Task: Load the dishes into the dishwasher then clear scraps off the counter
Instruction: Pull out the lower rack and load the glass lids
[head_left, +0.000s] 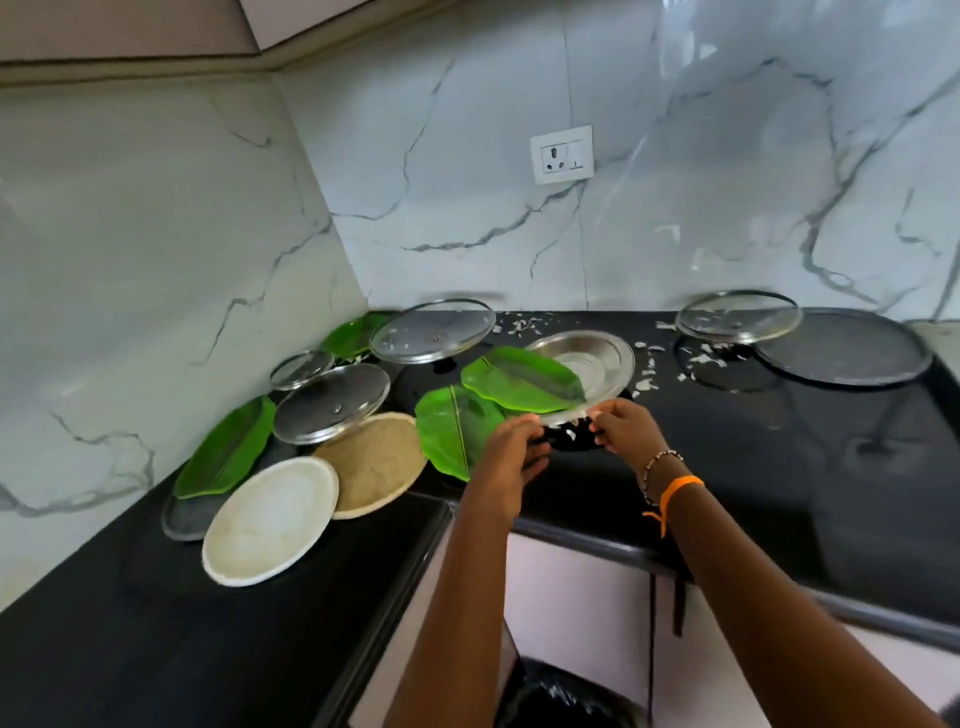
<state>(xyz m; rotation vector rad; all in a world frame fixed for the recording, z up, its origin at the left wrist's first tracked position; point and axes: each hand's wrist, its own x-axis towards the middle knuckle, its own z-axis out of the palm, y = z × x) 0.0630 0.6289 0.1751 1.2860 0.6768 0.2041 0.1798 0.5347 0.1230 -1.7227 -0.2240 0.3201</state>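
A steel plate (605, 358) is tilted up from the black counter (779, 467) with a green leaf-shaped plate (519, 384) lying on it. My left hand (511, 449) and my right hand (626, 428) both grip its near rim, side by side. White scraps (569, 432) hang at the rim between my hands. A second green leaf plate (449, 431) lies just left of my left hand. More white scraps (701, 358) are strewn over the back of the counter.
Glass lids (434, 330) (332, 402) (737, 317), a white plate (270, 519), a tan plate (374, 462), another green plate (228, 447) and a flat steel tray (841, 348) crowd the counter. A bin with a black bag (566, 696) stands on the floor below.
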